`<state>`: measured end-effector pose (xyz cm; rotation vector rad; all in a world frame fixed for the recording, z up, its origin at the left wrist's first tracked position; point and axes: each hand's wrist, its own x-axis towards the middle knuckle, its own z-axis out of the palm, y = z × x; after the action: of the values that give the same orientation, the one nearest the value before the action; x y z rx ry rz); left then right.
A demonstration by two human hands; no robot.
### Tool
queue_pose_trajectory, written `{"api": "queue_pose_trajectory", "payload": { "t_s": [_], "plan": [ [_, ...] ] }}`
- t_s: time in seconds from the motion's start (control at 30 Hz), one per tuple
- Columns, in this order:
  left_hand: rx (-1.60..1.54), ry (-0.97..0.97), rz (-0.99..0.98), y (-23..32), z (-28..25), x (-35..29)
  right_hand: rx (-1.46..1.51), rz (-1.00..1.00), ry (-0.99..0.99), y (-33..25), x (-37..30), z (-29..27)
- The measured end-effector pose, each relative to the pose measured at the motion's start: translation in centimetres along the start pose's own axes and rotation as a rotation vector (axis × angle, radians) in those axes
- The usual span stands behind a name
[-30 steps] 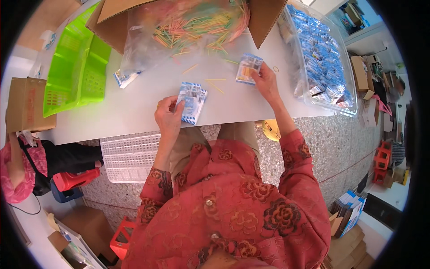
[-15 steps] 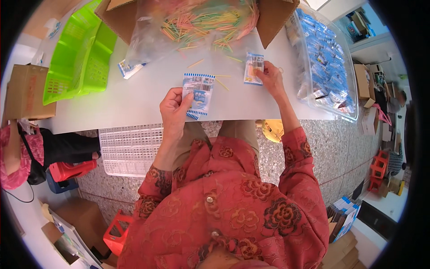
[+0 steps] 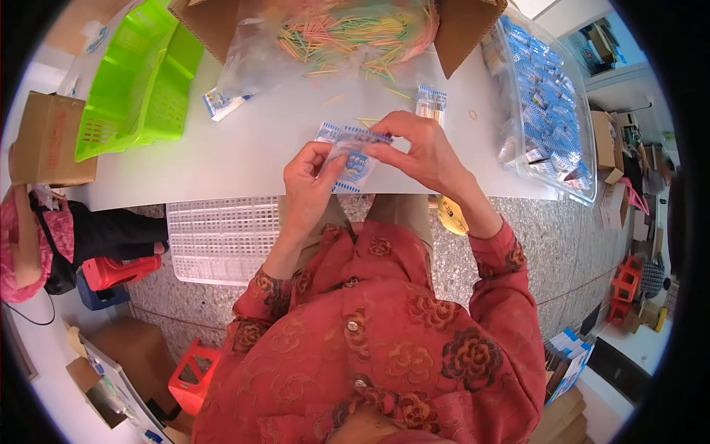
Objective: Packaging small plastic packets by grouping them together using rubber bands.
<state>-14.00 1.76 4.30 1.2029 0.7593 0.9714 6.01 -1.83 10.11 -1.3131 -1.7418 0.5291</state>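
Observation:
My left hand [image 3: 305,177] is closed on small blue-and-white plastic packets [image 3: 353,169], with its thumb on the front one. The fingers of my right hand [image 3: 429,152] pinch the upper right corner of that front packet. Another packet edge [image 3: 327,132] shows behind it. Just beyond my right hand, a packet with thin sticks [image 3: 431,103] lies on the white table [image 3: 244,159]. A few loose pastel sticks [image 3: 366,120] lie near my fingers, partly covered by them. A thin ring like a rubber band [image 3: 473,115] is to the right.
A cardboard box [image 3: 470,33] with a plastic bag of pastel sticks [image 3: 347,37] stands at the far side. A clear bin of blue packets [image 3: 547,111] is on the right, a green basket [image 3: 140,89] on the left. Another packet [image 3: 224,103] lies near the basket. A white crate [image 3: 222,240] sits below the table edge.
My right hand has let go of the stick-filled packet, leaving it on the table, and moved left to pinch the front packet in my left hand. The view has shifted slightly.

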Motion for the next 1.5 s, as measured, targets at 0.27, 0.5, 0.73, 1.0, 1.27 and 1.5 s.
{"api": "queue_pose_trajectory", "payload": {
  "t_s": [0.27, 0.5, 0.73, 1.0, 1.27, 1.5],
  "plan": [
    [0.103, -0.101, -0.098, 1.4, -1.0, -0.5, -0.117, 0.071, -0.284, -1.8, 1.1, 0.2],
    [0.315, -0.127, 0.035, 2.5, -0.3, -0.6, -0.055, 0.071, -0.290, -2.2, 1.1, -0.1],
    [0.377, -0.086, 0.148, 2.4, 0.0, -1.0, -0.091, -0.004, -0.256, -2.8, 1.2, -0.1],
    [0.163, -0.018, 0.036, 1.5, 0.3, -1.8, 0.001, -0.008, -0.088, -4.5, 1.0, -0.1],
    [0.143, 0.030, 0.088, 1.9, 0.3, -1.5, -0.203, -0.113, 0.036, -6.0, -0.4, -0.2],
    [0.346, 0.106, 0.280, 1.8, 0.4, -1.4, -0.313, -0.149, 0.038, -5.9, -0.4, 0.4]
  ]
}}
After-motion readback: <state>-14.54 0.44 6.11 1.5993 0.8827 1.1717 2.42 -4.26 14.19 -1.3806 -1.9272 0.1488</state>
